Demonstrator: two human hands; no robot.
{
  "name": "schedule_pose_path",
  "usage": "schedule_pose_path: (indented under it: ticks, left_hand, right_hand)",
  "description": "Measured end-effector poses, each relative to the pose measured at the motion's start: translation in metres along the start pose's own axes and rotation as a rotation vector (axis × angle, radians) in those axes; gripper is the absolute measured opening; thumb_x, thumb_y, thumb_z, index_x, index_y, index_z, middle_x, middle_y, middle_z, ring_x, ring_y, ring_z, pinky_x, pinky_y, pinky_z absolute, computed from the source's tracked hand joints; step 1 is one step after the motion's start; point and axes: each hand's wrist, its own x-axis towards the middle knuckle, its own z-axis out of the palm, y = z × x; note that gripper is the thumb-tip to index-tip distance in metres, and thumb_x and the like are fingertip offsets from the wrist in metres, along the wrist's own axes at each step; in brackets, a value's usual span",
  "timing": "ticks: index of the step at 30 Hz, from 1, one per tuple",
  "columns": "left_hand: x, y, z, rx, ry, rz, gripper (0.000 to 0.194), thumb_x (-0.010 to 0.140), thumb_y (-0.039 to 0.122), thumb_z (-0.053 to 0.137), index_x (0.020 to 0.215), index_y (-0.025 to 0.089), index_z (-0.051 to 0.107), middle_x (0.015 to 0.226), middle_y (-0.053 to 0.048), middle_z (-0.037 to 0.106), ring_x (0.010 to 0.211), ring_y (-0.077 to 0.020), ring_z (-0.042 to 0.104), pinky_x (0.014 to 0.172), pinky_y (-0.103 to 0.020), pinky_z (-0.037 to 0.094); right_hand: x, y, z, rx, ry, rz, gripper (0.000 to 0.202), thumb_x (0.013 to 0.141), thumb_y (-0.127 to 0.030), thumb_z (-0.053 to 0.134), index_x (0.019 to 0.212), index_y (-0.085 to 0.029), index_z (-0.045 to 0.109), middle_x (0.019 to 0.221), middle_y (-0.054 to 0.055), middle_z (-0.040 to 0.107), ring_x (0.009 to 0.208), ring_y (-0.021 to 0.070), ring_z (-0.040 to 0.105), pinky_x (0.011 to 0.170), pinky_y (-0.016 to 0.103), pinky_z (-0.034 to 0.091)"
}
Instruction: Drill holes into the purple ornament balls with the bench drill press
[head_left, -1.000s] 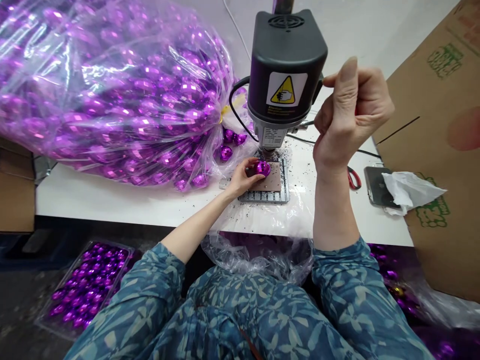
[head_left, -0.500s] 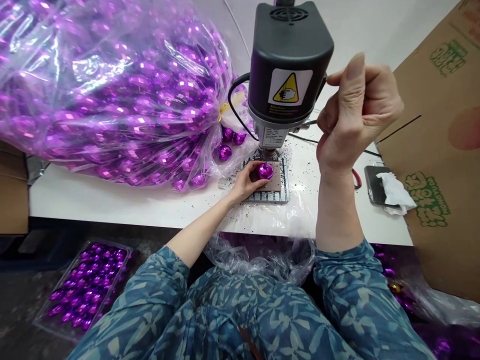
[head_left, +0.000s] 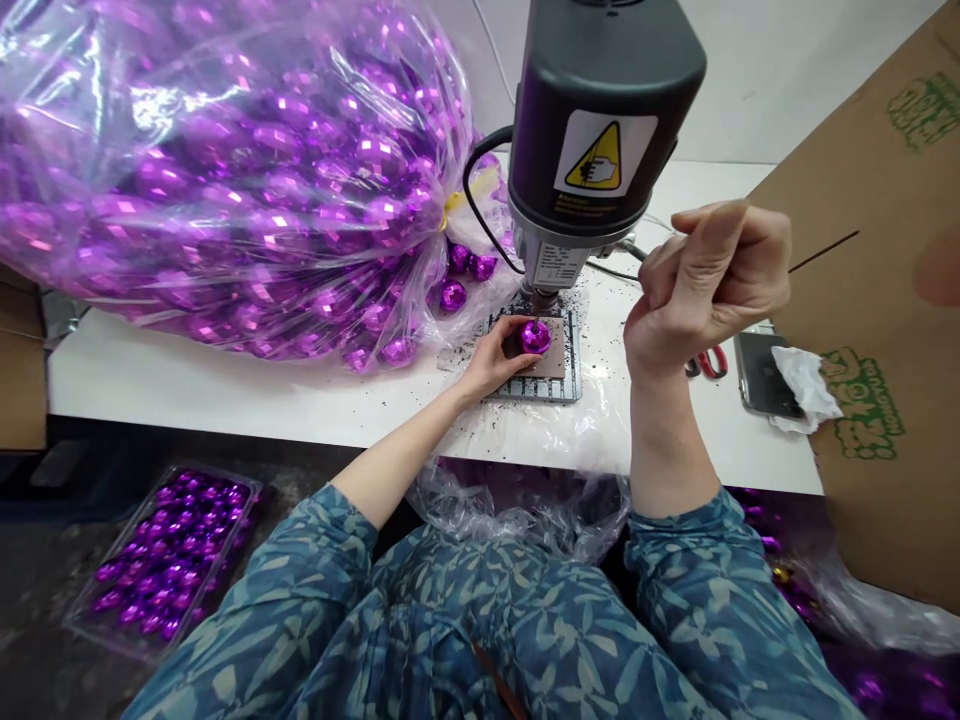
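Observation:
My left hand (head_left: 498,358) pinches a shiny purple disco ball (head_left: 535,337) between thumb and fingers. The ball rests on a brown board (head_left: 553,362) over the slotted metal base (head_left: 572,385) of a bench drill press (head_left: 592,150). Right above the ball is the thin drill bit; whether it has entered the ball I cannot tell. To the right of the motor head, my right hand (head_left: 705,285) is closed in a fist around the drill press handle, which the fingers mostly hide.
A big clear bag (head_left: 247,200) of purple balls fills the table's left, with loose balls (head_left: 453,295) beside its tie. Red-handled scissors (head_left: 712,362), a phone (head_left: 765,375), tissue (head_left: 806,385) and a cardboard box (head_left: 885,300) are at right. A clear tray (head_left: 255,490) of balls sits lower left.
My right hand has come down and turned beside the drill head. My left hand still holds the ball under the bit. The view has shifted slightly.

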Motion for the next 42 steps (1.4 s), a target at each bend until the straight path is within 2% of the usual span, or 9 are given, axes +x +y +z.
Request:
schedule_pose_path:
  ticks: [4,8,15,22,26,32,36,40,42]
  left_hand:
    - [0.0,-0.001,0.0,-0.011,0.0,-0.01,0.064,0.077,0.048,0.096,0.128,0.024,0.066,0.135,-0.013,0.075,0.134,-0.0343,0.069,0.121,-0.051,0.051]
    - [0.0,-0.002,0.001,-0.035,-0.003,-0.002,0.064,0.078,0.049,0.095,0.128,0.024,0.065,0.136,-0.013,0.075,0.134,-0.0339,0.07,0.121,-0.051,0.052]
    - [-0.001,0.0,0.001,-0.057,-0.011,0.005,0.065,0.077,0.05,0.095,0.128,0.023,0.064,0.136,-0.014,0.075,0.134,-0.0345,0.07,0.122,-0.053,0.052]
    - [0.0,-0.003,0.001,-0.062,-0.02,-0.003,0.066,0.078,0.05,0.095,0.129,0.023,0.063,0.137,-0.015,0.075,0.135,-0.0345,0.07,0.123,-0.054,0.051]
    - [0.0,-0.007,0.002,-0.054,-0.031,0.028,0.067,0.081,0.052,0.093,0.132,0.022,0.062,0.137,-0.015,0.074,0.135,-0.0342,0.071,0.121,-0.054,0.053]
    - [0.002,-0.016,0.002,0.018,-0.026,0.069,0.065,0.085,0.048,0.092,0.135,0.02,0.06,0.138,-0.016,0.074,0.132,-0.0327,0.073,0.115,-0.053,0.059]
    - [-0.003,-0.013,0.003,0.163,0.094,0.104,0.058,0.084,0.034,0.094,0.13,0.02,0.062,0.13,-0.014,0.077,0.123,-0.0305,0.076,0.107,-0.048,0.063]
    - [-0.039,0.01,-0.003,0.39,0.156,0.152,0.054,0.083,0.035,0.095,0.126,0.02,0.064,0.122,-0.011,0.078,0.112,-0.0298,0.076,0.098,-0.047,0.064]
    - [-0.071,0.027,-0.007,0.423,0.028,0.239,0.049,0.09,0.041,0.089,0.127,0.022,0.065,0.12,-0.01,0.078,0.112,-0.0287,0.076,0.098,-0.047,0.064]
  right_hand:
    - [-0.005,0.003,-0.002,0.024,0.007,0.023,0.043,0.097,-0.06,0.066,0.077,-0.022,0.062,0.059,-0.005,0.042,0.042,0.0002,0.032,0.047,0.024,0.023]
    - [-0.009,0.011,-0.005,-0.015,0.042,0.0,0.044,0.097,-0.063,0.064,0.079,-0.024,0.064,0.055,-0.006,0.031,0.041,0.0004,0.028,0.051,0.025,0.032]
    - [-0.019,0.03,-0.013,-0.005,0.049,-0.08,0.042,0.098,-0.063,0.06,0.08,-0.025,0.063,0.054,-0.006,0.021,0.041,0.0004,0.023,0.05,0.023,0.025]
    - [-0.033,0.058,-0.024,0.003,0.069,-0.122,0.037,0.102,-0.062,0.051,0.091,-0.029,0.066,0.057,-0.005,0.029,0.044,0.0044,0.029,0.055,0.028,0.035]
    - [-0.036,0.058,-0.026,0.021,0.04,-0.168,0.041,0.1,-0.065,0.054,0.083,-0.029,0.062,0.051,-0.007,0.019,0.04,0.0047,0.017,0.049,0.028,0.03]
    - [0.007,0.016,0.002,-0.007,0.016,-0.072,0.04,0.101,-0.058,0.06,0.083,-0.023,0.065,0.055,-0.007,0.033,0.04,0.0003,0.029,0.045,0.021,0.021]
    - [0.048,0.0,0.025,0.103,-0.047,0.173,0.07,0.067,-0.086,0.069,0.07,-0.017,0.061,0.047,-0.01,0.032,0.035,0.0009,0.026,0.034,0.024,0.014]
    - [0.06,0.0,0.031,0.134,-0.07,0.236,0.07,0.059,-0.085,0.071,0.068,-0.017,0.06,0.042,-0.012,0.029,0.033,0.002,0.025,0.032,0.025,0.013]
    - [0.058,0.002,0.031,0.155,-0.063,0.235,0.068,0.058,-0.083,0.073,0.067,-0.017,0.061,0.042,-0.012,0.03,0.033,0.0018,0.026,0.033,0.026,0.012]
